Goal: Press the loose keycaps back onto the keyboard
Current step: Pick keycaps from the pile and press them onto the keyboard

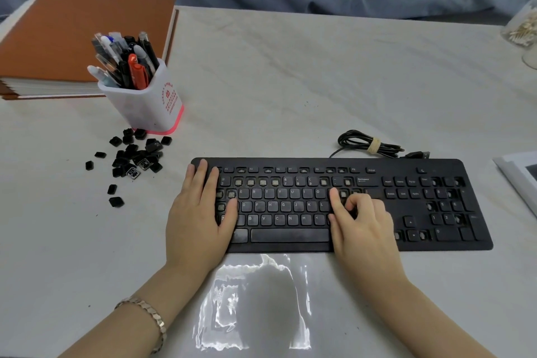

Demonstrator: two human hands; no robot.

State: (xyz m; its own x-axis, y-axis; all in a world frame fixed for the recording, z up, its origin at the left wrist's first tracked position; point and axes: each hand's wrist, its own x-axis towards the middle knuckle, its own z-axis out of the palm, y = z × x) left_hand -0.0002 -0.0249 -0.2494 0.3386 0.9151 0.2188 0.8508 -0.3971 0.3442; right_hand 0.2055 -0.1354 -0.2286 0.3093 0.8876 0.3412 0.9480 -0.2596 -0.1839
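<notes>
Left hand (200, 212) lies flat, fingers straight; right hand (361, 227) extends its forefinger, other fingers bent.

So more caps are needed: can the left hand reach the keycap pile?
Probably yes: the left hand rests flat on the keyboard, and nothing lies between it and the keycap pile.

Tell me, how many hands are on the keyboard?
2. The left hand rests flat on the keyboard's left end. The right hand sits by the keys right of L, most fingers curled. No other hand shows.
</notes>
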